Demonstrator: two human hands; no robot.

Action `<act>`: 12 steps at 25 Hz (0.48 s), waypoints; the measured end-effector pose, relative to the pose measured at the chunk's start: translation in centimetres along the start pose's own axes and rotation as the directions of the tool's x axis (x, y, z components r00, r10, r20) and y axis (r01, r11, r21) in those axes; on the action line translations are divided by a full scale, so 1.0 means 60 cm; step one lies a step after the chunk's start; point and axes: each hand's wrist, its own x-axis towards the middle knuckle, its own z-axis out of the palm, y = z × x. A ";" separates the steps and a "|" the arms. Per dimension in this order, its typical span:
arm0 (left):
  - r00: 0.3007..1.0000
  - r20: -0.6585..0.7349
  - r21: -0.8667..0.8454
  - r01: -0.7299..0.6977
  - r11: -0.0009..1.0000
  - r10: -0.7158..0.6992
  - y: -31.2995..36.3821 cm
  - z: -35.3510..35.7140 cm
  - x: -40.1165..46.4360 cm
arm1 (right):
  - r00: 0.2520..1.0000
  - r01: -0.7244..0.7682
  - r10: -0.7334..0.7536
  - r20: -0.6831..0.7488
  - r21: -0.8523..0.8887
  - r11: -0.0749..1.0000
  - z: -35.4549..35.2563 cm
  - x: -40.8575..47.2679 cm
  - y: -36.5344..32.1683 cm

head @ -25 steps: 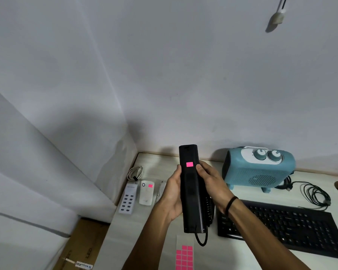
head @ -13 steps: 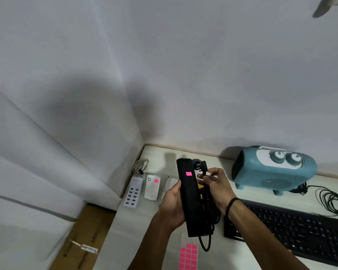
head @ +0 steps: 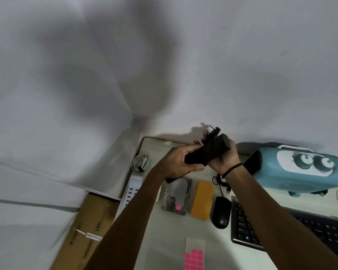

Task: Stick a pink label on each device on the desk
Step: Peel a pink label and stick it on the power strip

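Note:
I hold a long black power strip (head: 202, 154) with both hands above the back of the white desk (head: 164, 238), tilted with its right end higher. My left hand (head: 174, 165) grips its lower left end. My right hand (head: 225, 159) curls round the upper right end. The strip's black plug (head: 214, 131) sticks up behind my fingers. The strip's pink label is hidden. A sheet of pink labels (head: 193, 259) lies at the desk's front edge. A hard drive (head: 175, 195) below my hands bears a pink label.
An orange box (head: 202, 199), a black mouse (head: 221, 212) and a black keyboard (head: 281, 232) lie right of the hard drive. A blue heater (head: 300, 172) stands at the back right. A white USB hub (head: 133, 189) and coiled white cable (head: 140, 161) lie left. A cardboard box (head: 86, 230) sits beside the desk.
The power strip swung from upright to nearly level and moved toward the wall. Its pink label turned out of sight. The hard drive, orange box and mouse came into view beneath it.

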 end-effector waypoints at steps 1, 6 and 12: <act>1.000 -0.004 0.071 -0.015 0.997 0.016 -0.013 -0.010 0.020 | 1.000 -0.009 0.009 0.009 -0.011 1.000 -0.004 0.017 -0.005; 0.998 0.069 0.318 -0.024 0.948 0.002 -0.109 -0.033 0.082 | 0.987 -0.155 0.150 -0.049 -0.499 0.853 -0.066 0.110 -0.026; 0.982 0.174 0.663 -0.057 0.746 -0.079 -0.188 0.009 0.118 | 0.976 -0.037 -0.112 -0.186 -0.653 0.757 -0.114 0.190 -0.022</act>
